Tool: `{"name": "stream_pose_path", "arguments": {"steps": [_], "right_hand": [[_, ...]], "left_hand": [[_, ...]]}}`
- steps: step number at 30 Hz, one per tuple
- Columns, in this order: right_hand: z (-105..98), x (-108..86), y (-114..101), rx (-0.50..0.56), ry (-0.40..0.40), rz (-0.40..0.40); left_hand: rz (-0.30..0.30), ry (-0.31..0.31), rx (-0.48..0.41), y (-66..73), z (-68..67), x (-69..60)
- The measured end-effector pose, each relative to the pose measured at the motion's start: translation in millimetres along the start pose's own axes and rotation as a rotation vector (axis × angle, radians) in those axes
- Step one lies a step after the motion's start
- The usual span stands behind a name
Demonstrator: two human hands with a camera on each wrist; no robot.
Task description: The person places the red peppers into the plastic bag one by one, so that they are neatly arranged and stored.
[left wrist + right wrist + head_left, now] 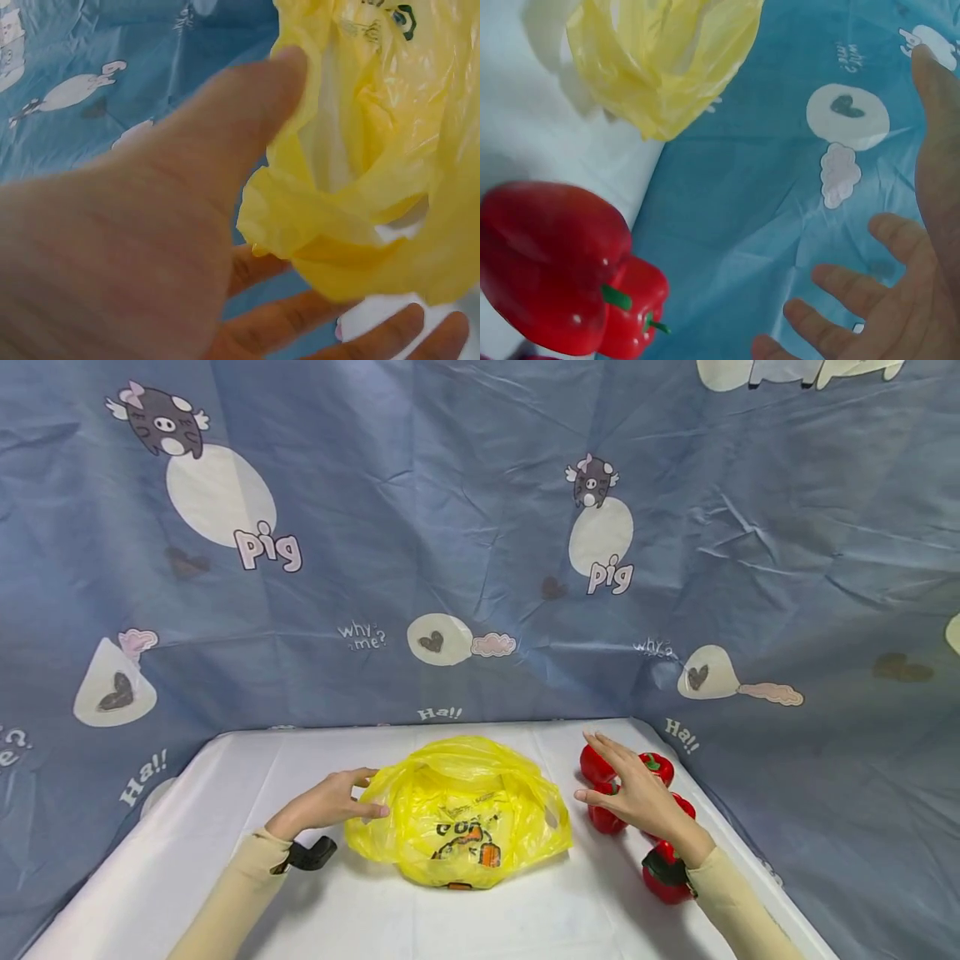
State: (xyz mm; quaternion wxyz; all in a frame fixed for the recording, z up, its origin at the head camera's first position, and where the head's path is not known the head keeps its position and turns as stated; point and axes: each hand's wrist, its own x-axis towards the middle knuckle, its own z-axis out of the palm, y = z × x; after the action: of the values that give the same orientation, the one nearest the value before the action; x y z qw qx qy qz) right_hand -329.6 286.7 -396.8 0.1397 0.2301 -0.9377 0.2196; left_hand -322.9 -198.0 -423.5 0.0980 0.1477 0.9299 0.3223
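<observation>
On the left, the left hand [326, 802] is at the near-left edge of a yellow plastic bag [468, 839], thumb and fingers wide apart; in the left wrist view the thumb overlaps the rim, though whether it presses on the film I cannot tell. A black device [313, 853] is at that wrist. The bag sits mid-bench on the white bench [525, 931], its mouth spread loosely, perhaps because a baggy rim leaves its inside easy to reach. To the right, the right hand [637, 793] hovers over a group of red peppers [609, 820], fingers spread wide and holding nothing; the peppers are probably kept together at that side so they lie within its reach, apart from the bag. As for writing, the bag bears dark letters above an orange drawing, too creased to read surely; on the blue cloth [480, 527] behind, from left to right, run "Ha!!", "pig", "why me?", "Ha!!", "pig" and another "Ha!!", with no brand legible
</observation>
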Motion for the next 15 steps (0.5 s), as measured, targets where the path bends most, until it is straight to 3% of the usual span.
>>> {"name": "stream_pose_path", "arguments": {"steps": [5,9,15], "right_hand": [[5.8,-10.0,-4.2,0.038,0.004,-0.004],[9.4,-16.8,-8.6,0.069,-0.002,-0.045],[5.7,-25.9,-18.4,0.105,-0.074,-0.072]], "left_hand": [[-0.044,0.043,-0.004,1.9,12.0,4.3],[-0.102,0.149,-0.001,0.8,25.7,12.3],[-0.161,0.266,-0.140,-1.4,34.2,17.4]]}}
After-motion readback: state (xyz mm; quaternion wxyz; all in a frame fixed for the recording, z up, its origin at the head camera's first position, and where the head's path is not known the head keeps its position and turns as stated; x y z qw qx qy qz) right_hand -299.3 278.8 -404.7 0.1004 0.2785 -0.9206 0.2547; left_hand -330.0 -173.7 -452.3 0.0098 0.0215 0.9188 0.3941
